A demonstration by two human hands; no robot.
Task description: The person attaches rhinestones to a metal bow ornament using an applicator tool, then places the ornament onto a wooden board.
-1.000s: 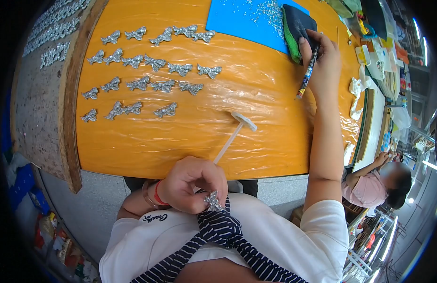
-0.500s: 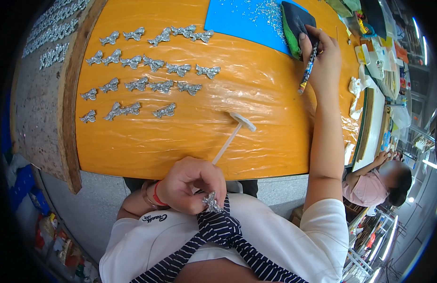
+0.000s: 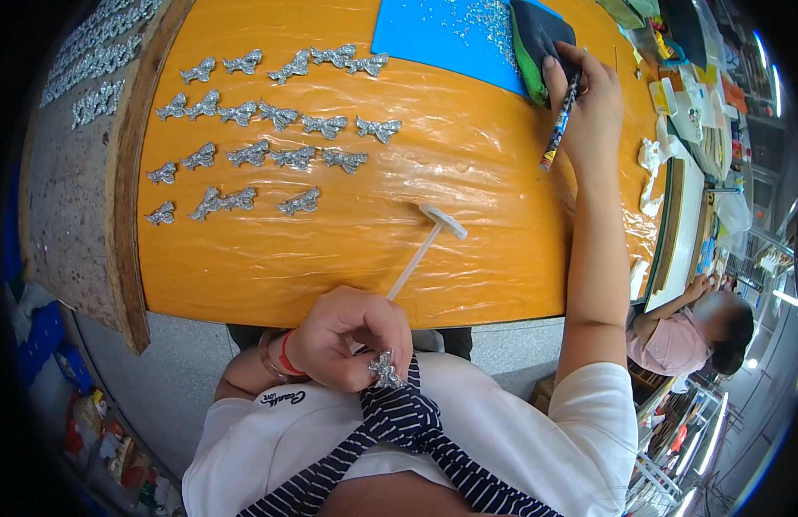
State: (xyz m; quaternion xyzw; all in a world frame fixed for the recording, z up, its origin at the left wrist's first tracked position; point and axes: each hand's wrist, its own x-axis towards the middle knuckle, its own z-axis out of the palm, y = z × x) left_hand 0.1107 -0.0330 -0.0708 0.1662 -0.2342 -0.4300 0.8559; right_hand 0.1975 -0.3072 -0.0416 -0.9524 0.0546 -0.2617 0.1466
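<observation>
Close to my chest, my left hand pinches a silver glittery bow between thumb and fingers. My right hand is farther out at the right, closed round a patterned pen-like tool whose lower end points down toward the table. Its fingers are by a dark and green cloth that overlaps the right edge of a blue mat with small shiny stones on it. Several silver bows lie in rows on the orange table cover. A white stick with a flat round head rests near my left hand.
At the left is a grey board with a wooden edge, holding more silver pieces. White crumpled tissue and plastic containers line the right side. Another person in a pink top sits at the far right.
The tool in my right hand has tilted and shifted slightly, its lower end rising a little. My left hand still holds the bow, almost unmoved.
</observation>
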